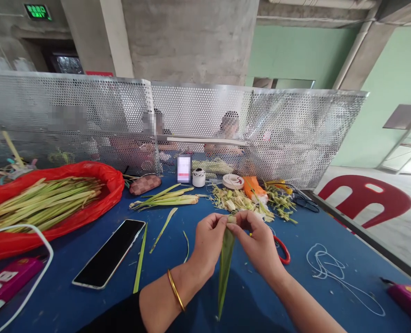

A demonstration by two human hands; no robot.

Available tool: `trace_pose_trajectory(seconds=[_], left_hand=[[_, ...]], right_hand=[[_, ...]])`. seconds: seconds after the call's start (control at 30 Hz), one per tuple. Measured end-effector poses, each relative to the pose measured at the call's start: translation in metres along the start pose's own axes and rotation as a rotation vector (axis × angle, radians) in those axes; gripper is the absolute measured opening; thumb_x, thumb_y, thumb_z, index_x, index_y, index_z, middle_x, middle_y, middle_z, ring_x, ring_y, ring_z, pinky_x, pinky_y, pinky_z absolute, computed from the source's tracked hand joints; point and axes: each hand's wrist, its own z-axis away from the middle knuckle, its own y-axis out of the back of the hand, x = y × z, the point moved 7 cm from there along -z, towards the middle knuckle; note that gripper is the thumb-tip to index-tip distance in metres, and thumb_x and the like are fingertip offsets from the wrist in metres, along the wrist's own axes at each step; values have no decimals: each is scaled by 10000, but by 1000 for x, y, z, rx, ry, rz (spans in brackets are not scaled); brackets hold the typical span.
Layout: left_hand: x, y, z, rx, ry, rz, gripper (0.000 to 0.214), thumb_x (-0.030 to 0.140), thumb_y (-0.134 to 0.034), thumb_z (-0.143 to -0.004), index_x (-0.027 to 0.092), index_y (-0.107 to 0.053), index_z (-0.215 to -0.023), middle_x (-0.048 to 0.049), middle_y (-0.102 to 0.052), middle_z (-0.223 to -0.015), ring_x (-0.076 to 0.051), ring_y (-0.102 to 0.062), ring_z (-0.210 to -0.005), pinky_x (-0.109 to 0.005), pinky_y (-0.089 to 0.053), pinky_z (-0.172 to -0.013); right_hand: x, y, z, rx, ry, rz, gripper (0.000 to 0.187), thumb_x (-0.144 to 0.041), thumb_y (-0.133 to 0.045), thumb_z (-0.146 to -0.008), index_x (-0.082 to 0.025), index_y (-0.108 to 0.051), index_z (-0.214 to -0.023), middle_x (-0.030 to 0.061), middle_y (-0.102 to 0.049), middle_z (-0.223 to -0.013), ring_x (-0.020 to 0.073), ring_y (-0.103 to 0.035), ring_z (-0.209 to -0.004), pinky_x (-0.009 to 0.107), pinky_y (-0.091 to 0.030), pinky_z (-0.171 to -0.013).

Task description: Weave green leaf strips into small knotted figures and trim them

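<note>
My left hand (208, 238), with a gold bangle (176, 290) on its wrist, pinches the top of a long green leaf (226, 268). My right hand (255, 238) pinches the same top end from the other side, thumbs nearly touching. The leaf hangs down between the hands and tapers to a point near the table. A small curled piece shows above the fingertips; its details are too small to tell. Red-handled scissors (284, 252) lie partly hidden behind my right hand. Leaf trimmings (222, 196) and a bundle of leaf stalks (174, 199) lie just beyond.
A red bag (113, 185) full of long leaves stands at left, near a black-screened phone (111, 252). White string (326, 266) lies at right. Behind are a tape roll (233, 181), a lit phone (183, 169) and a perforated metal screen (198, 106), with people beyond.
</note>
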Motion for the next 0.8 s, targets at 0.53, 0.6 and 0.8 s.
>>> trace_pose_trajectory(seconds=[0.53,0.6,0.8], left_hand=[[-1,7,-6,43,-174,-350,288,387,-487,-859,177,-570,-679,28,-567,-624,-123,-470,-614,-237,-338,-574],[1,9,-6,59,-195,-375,293,390,-486,-861,179,-562,-673,29,-566,-620,-124,-475,-614,-239,-339,-581],[3,7,-5,27,-239,-438,315,417,-475,-874,184,-548,-674,37,-545,-612,-122,-462,-608,-242,-325,-583]], right_hand=[[4,-8,5,23,-60,-48,148,-274,-606,-816,-202,-537,-707,-30,-520,-639,135,-467,-600,227,-383,-557],[12,-12,6,5,-136,-116,194,-310,-619,-810,-201,-522,-681,-41,-491,-606,124,-434,-566,220,-359,-518],[4,-10,11,58,-60,-61,169,-291,-577,-848,-200,-558,-707,-23,-544,-641,132,-473,-592,225,-379,-550]])
